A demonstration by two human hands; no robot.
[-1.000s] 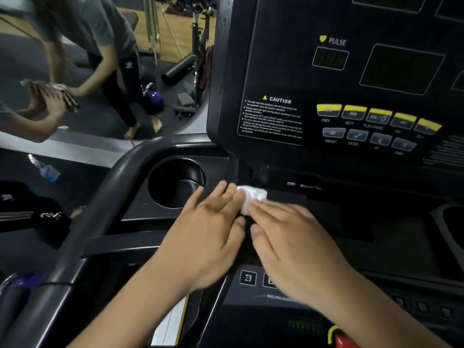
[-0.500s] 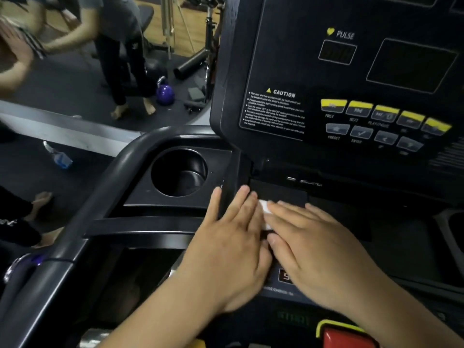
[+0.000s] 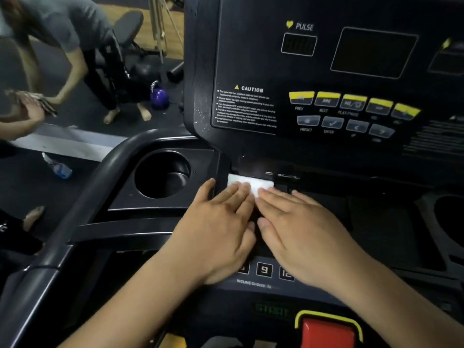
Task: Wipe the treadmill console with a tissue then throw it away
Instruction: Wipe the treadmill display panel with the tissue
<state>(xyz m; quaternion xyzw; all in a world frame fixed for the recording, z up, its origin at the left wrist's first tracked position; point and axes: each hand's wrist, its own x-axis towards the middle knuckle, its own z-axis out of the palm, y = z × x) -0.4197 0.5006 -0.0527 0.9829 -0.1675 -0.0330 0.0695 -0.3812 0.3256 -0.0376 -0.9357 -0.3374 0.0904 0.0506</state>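
A dim gym floor lies beyond the machine, with a purple kettlebell [image 3: 159, 96], a clear plastic water bottle [image 3: 56, 167] and a person in a grey shirt [image 3: 62, 33] bending at the upper left. On the black treadmill console [image 3: 251, 59], the white folded tissue [image 3: 251, 183] sits on the ledge under the upright panel, just right of the round black cup holder [image 3: 163, 174]. The left hand [image 3: 216, 229] and right hand [image 3: 301, 229] lie flat side by side, straight fingertips pressing the tissue and hiding its near edge.

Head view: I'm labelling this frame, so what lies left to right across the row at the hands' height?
bottle on the floor → left cup holder → left hand → right hand → right cup holder, partly cut off.
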